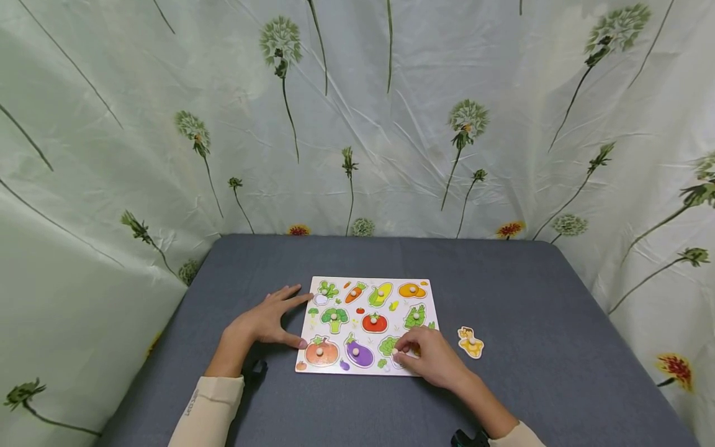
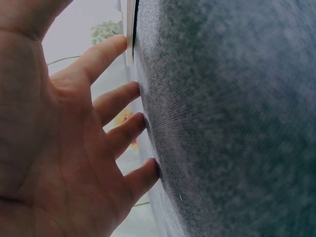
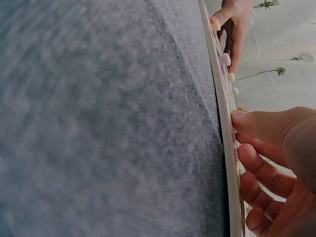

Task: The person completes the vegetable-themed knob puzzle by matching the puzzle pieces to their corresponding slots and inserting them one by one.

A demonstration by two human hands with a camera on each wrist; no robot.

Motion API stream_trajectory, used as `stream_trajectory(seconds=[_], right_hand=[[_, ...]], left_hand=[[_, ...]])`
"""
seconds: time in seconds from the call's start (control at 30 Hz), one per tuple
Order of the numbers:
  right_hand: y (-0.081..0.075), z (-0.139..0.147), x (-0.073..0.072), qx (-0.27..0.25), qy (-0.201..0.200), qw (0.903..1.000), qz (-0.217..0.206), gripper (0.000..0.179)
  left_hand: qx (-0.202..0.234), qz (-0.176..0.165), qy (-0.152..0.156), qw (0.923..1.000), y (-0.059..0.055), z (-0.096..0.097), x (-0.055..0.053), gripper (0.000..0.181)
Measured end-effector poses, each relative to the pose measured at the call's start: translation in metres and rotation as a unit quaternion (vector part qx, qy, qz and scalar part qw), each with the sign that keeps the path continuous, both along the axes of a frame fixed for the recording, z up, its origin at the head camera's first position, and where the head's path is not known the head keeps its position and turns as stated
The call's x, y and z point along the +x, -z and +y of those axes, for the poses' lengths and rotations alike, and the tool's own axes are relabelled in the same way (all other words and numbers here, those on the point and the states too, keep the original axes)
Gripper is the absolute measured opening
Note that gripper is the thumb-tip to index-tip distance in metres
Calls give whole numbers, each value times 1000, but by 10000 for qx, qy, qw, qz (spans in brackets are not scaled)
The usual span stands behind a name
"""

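A white peg puzzle board (image 1: 363, 370) with vegetable pieces lies on the table. At its left edge my left hand (image 1: 265, 320) is spread, thumb and index finger touching the board; the left wrist view shows the index fingertip (image 2: 121, 43) against the board's side. Over the lower right corner, my right hand (image 1: 432, 357) pinches the knob of a green leafy vegetable piece (image 1: 388, 344), partly hidden by the fingers. In the right wrist view the right thumb (image 3: 259, 126) and curled fingers are close to the board's edge (image 3: 224, 113); the piece itself is hidden there.
A loose yellow, ginger-like puzzle piece (image 1: 471, 343) with a knob lies right of the board. Tomato (image 1: 382, 324), eggplant (image 1: 365, 357) and broccoli (image 1: 334, 316) pieces sit in the board. Grey cloth covers the table (image 1: 530, 298); a flower-printed curtain (image 1: 391, 186) hangs behind.
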State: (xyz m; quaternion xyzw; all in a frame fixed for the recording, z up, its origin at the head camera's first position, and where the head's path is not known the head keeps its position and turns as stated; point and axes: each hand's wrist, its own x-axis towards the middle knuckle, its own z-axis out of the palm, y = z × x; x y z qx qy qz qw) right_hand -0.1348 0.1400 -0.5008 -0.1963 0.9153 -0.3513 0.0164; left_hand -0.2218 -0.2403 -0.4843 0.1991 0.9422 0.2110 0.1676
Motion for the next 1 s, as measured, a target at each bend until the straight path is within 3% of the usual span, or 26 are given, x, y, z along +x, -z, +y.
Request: stream_trajectory(seconds=[0.57, 1.0], right_hand=[[-1, 6, 2, -191, -9, 9995, 235, 8], [-14, 45, 1, 23, 487, 9972, 565, 10]], left_hand=[[-41, 24, -32, 10000, 0, -1, -1, 111], [3, 92, -49, 9999, 0, -1, 0, 111]])
